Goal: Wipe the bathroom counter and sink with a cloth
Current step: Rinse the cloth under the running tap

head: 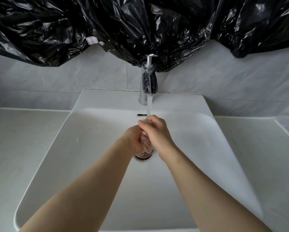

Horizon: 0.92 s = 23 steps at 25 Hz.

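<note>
Sink [90, 148] glossy, squared, chrome tap [148, 81] streaming

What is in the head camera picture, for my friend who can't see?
The left hand and right hand press together under water running from a tap into a white sink. Black plastic hangs on the wall behind. I cannot tell if they hold a cloth.

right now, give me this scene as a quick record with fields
left hand: clasped with the right, above the drain
right hand: fingers curled over the left hand
tap: on, water falling onto both hands
cloth: none plainly in view
sink: white basin
counter: pale, on both sides of the sink
behind: black plastic sheet above the tap
</note>
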Available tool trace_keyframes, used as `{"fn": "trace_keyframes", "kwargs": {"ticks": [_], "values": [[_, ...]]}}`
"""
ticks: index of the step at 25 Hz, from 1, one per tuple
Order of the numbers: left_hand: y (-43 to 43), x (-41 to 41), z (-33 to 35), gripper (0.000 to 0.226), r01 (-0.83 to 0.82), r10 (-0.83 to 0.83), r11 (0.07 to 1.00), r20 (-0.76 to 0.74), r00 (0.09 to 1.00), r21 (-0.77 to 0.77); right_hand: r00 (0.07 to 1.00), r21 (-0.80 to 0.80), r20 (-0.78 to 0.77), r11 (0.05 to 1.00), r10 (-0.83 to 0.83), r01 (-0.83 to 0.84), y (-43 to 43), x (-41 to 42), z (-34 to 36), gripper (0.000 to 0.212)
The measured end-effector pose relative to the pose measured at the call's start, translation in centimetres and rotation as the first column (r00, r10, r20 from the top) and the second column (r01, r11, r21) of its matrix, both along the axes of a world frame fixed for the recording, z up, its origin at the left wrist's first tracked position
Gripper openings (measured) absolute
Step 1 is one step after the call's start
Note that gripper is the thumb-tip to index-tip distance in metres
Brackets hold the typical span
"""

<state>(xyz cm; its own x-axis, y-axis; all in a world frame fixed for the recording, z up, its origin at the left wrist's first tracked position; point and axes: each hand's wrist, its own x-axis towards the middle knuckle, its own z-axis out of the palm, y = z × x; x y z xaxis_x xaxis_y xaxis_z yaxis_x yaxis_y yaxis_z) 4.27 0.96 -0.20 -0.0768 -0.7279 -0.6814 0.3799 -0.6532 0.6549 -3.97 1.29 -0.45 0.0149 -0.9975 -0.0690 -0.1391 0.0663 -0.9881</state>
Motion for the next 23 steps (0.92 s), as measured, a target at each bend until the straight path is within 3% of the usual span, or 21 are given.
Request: {"fn": "trace_keyframes", "kwargs": {"ticks": [3,5,7,9,10,12,14,15,16,17,18,19,20,23], "values": [[-0.4,-2.3,-0.3,0.045,-0.061,0.069,0.995,0.103,0.992,-0.083,0.983,0.234,0.086,0.962,-0.162,0.139,-0.2,0.8,-0.6,0.023],[-0.7,-2.8,-0.5,0.043,-0.052,0.104,0.976,0.239,0.965,-0.213,0.916,0.468,0.327,0.882,-0.232,0.056,-0.4,0.9,-0.9,0.055],[-1.0,-2.3,-0.7,0.035,0.027,0.166,0.929,0.480,0.862,-0.369,0.804,0.578,0.511,0.814,-0.304,-0.060,-0.3,0.3,-0.8,0.060],[-1.0,-1.7,-0.6,0.015,0.108,0.217,0.913,0.692,0.689,-0.393,0.798,0.588,0.524,0.804,-0.298,-0.085,-0.2,0.0,-0.7,0.035],[-0.9,-1.4,-0.2,0.013,0.069,0.220,0.936,0.725,0.653,-0.346,0.818,0.591,0.498,0.803,-0.289,-0.077,-0.1,0.3,-0.7,0.025],[-1.0,-1.0,-0.1,0.011,0.016,0.181,0.968,0.733,0.655,-0.252,0.846,0.549,0.444,0.836,-0.297,0.005,-0.1,1.1,-1.0,0.024],[-1.1,-0.8,-0.6,0.015,0.015,0.135,0.982,0.761,0.635,-0.187,0.894,0.395,0.343,0.908,-0.287,0.139,-0.2,1.8,-1.3,0.030],[-1.1,-0.5,-1.1,0.021,0.013,0.112,0.986,0.733,0.671,-0.163,0.918,0.306,0.289,0.935,-0.271,0.180,-0.3,2.2,-1.3,0.027],[-1.3,-0.1,-1.6,0.027,-0.033,0.114,0.989,0.606,0.787,-0.144,0.939,0.234,0.242,0.954,-0.244,0.187,-0.4,2.5,-1.4,0.021],[-1.1,0.0,-1.7,0.028,-0.101,0.128,0.991,0.368,0.921,-0.090,0.968,0.185,0.156,0.968,-0.197,0.167,-0.5,2.6,-1.7,0.017],[-0.8,-0.1,-1.5,0.025,-0.124,0.124,0.992,0.129,0.984,-0.011,0.990,0.160,0.044,0.979,-0.135,0.126,-0.5,2.6,-2.0,0.017],[-0.5,-0.4,-1.5,0.025,-0.155,0.155,0.988,0.024,0.988,0.016,0.996,0.164,-0.055,0.983,-0.072,0.081,-0.5,2.6,-2.4,0.020],[-0.8,-0.6,-1.8,0.025,-0.189,0.189,0.982,-0.008,0.982,0.000,0.994,0.165,-0.097,0.984,-0.053,0.069,-0.5,2.4,-2.7,0.022],[-1.3,-1.2,-2.0,0.028,-0.252,0.265,0.958,0.090,0.960,-0.139,0.989,0.119,-0.087,0.985,-0.119,0.129,-0.7,1.5,-2.9,0.028]]}}
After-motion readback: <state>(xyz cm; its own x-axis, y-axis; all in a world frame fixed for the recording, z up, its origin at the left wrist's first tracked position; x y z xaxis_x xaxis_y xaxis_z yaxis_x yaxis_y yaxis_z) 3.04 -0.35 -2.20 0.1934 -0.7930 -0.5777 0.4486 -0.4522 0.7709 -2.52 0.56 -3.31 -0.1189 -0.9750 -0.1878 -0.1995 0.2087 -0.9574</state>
